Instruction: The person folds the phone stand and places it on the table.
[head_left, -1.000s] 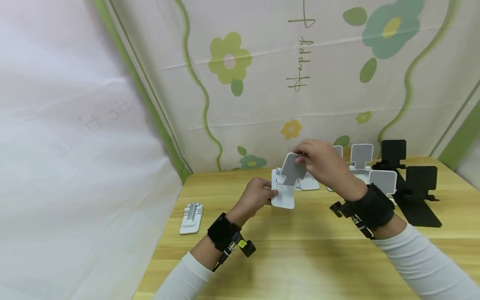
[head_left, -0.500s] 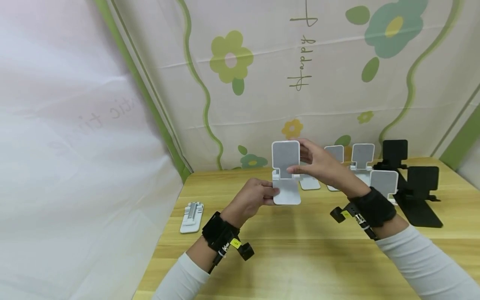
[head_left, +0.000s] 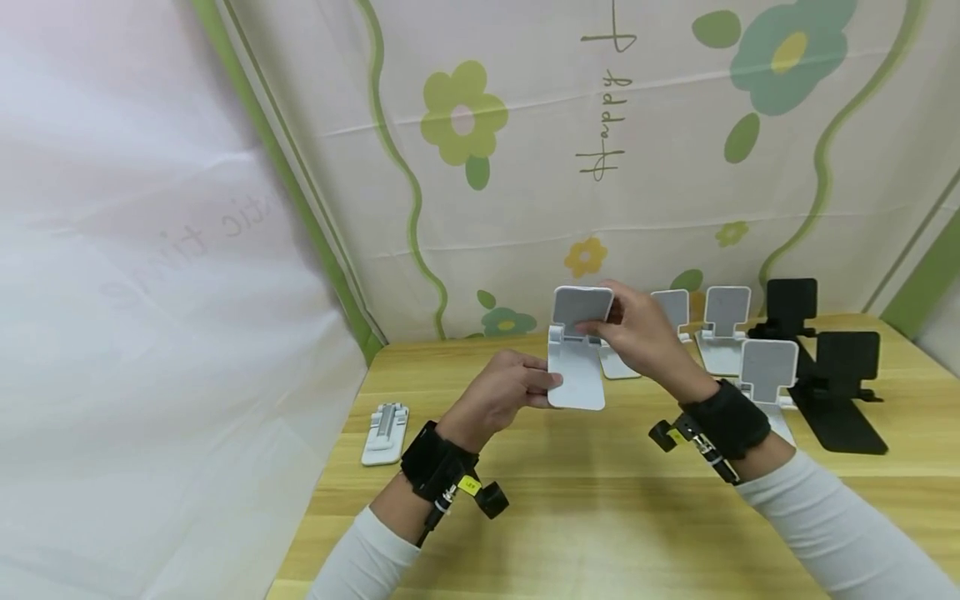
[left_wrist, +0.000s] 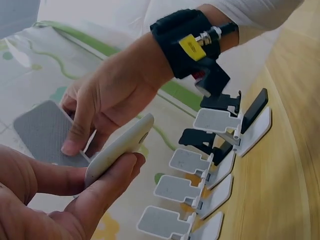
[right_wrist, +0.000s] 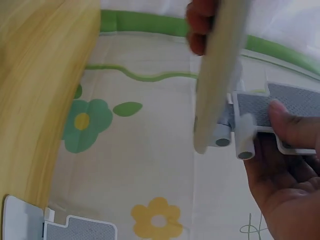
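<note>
In the head view, a white folding phone stand (head_left: 576, 375) with a grey-padded upper panel is held up over the table. My left hand (head_left: 510, 387) pinches the left edge of its base plate, thumb on the front. My right hand (head_left: 637, 329) grips the right side of the panel, thumb across the grey pad and fingers behind. The left wrist view shows the base plate (left_wrist: 122, 147) nearly edge-on between left thumb and fingers. In the right wrist view the hinge barrels (right_wrist: 245, 142) stand between the base and the grey pad (right_wrist: 295, 100).
A folded white stand (head_left: 386, 433) lies at the table's left. Behind and right of my right hand, several unfolded white stands (head_left: 726, 312) stand near black stands (head_left: 847, 367). A flower-printed cloth (head_left: 525, 208) hangs along the table's back edge.
The panel was skewed sideways, swung round to face me upright, and now leans at an angle to the base. My right hand shifted its grip along the panel; my left keeps the base.
</note>
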